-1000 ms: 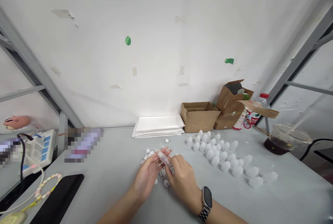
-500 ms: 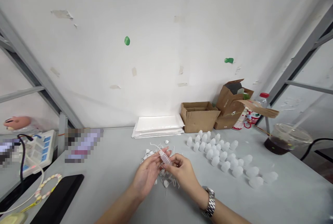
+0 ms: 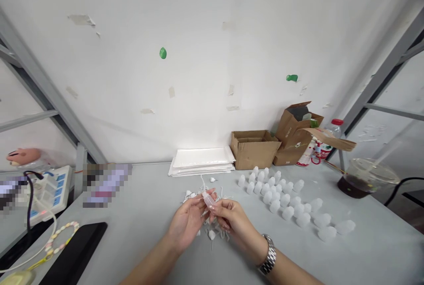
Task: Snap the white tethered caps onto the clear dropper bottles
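A small translucent plastic tube (image 3: 208, 199) with a white cord (image 3: 203, 182) rising from its top is held between my two hands. My left hand (image 3: 190, 221), palm up, has its fingertips closed around the tube's upper part. My right hand (image 3: 233, 216) pinches the lower end between thumb and fingers. Beneath both hands lies a loose pile of white corded pieces (image 3: 212, 234), partly covered by the hands. One small white piece (image 3: 212, 180) sits apart, behind the pile.
Several frosted white rounded pieces (image 3: 285, 200) stand in rows on the right of the grey table (image 3: 139, 232). Behind are flat white packs (image 3: 203, 157), an open cardboard box (image 3: 255, 150) and a paper bag (image 3: 293, 135). A drink cup (image 3: 364, 179) stands far right; a black pad (image 3: 77, 249) lies left.
The tube has turned slightly between my hands, and its cord now points more upward instead of to the left. My right fingers have shifted on its lower end.
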The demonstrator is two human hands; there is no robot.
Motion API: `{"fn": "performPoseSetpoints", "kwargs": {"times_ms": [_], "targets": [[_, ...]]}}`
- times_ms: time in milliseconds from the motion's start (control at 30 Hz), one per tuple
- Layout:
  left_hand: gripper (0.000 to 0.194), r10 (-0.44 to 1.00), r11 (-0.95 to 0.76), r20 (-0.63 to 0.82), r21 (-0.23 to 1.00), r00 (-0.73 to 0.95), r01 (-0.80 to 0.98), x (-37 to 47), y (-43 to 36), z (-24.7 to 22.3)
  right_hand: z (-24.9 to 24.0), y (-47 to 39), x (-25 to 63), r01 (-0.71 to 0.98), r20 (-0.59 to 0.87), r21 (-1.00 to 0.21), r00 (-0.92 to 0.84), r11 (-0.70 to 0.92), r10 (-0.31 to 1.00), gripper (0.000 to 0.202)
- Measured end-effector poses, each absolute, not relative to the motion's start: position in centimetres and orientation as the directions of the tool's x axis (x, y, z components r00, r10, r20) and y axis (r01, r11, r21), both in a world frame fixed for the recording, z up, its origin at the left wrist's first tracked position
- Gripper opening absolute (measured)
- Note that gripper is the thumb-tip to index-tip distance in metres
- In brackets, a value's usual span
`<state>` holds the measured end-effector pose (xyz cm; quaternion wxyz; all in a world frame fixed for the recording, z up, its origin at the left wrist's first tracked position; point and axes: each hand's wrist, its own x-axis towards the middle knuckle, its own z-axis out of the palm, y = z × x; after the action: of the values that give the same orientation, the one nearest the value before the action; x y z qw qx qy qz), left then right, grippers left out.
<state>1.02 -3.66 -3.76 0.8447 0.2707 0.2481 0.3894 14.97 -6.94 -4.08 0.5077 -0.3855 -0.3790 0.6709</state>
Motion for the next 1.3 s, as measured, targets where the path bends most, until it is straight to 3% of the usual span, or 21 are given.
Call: {"fn": "performPoseSetpoints", "kwargs": {"times_ms": [133, 367, 567, 700, 867, 1067, 1300], "targets": [[0.026, 0.789, 0.54, -0.18, 0.659, 0.587, -0.524, 1.2, -3.8, -3.5, -4.8, -6.7, 15.2, -0.47, -0.067, -0.857, -0.307, -0.212, 0.949, 0.032], [0.028, 0.785, 0.533, -0.176, 0.68, 0.594, -0.503, 1.0, -3.8, -3.9, -4.6, -6.5, 15.3, -0.548, -0.09, -0.773, -0.407, -0.321, 0.909, 0.031], [0.03, 0.911, 0.319, -0.16, 0.857, 0.381, -0.404, 0.8, -4.0, -3.1, -5.3, -6.3, 14.9, -0.345, -0.107, -0.924, -0.178, -0.164, 0.978, 0.036], [0.026, 0.945, 0.234, -0.139, 0.92, 0.295, -0.315, 0.6, -4.0, -3.0, -5.2, -6.5, 14.9, -0.238, -0.042, -0.968, -0.182, -0.085, 0.982, 0.035], [0.039, 0.899, 0.282, -0.141, 0.911, 0.415, -0.302, 0.2, -4.1, -2.5, -4.3, -7.1, 15.1, -0.131, 0.031, -0.991, -0.283, -0.006, 0.959, 0.032], [0.033, 0.851, 0.353, -0.127, 0.857, 0.509, -0.376, 0.2, -4.4, -2.2, -5.1, -7.2, 14.7, -0.047, 0.049, -0.998, -0.083, 0.045, 0.995, 0.028], [0.033, 0.835, 0.401, -0.097, 0.781, 0.542, -0.479, 0.3, -4.2, -3.0, -5.2, -6.9, 14.6, -0.158, 0.008, -0.987, -0.12, -0.011, 0.993, 0.034]]}}
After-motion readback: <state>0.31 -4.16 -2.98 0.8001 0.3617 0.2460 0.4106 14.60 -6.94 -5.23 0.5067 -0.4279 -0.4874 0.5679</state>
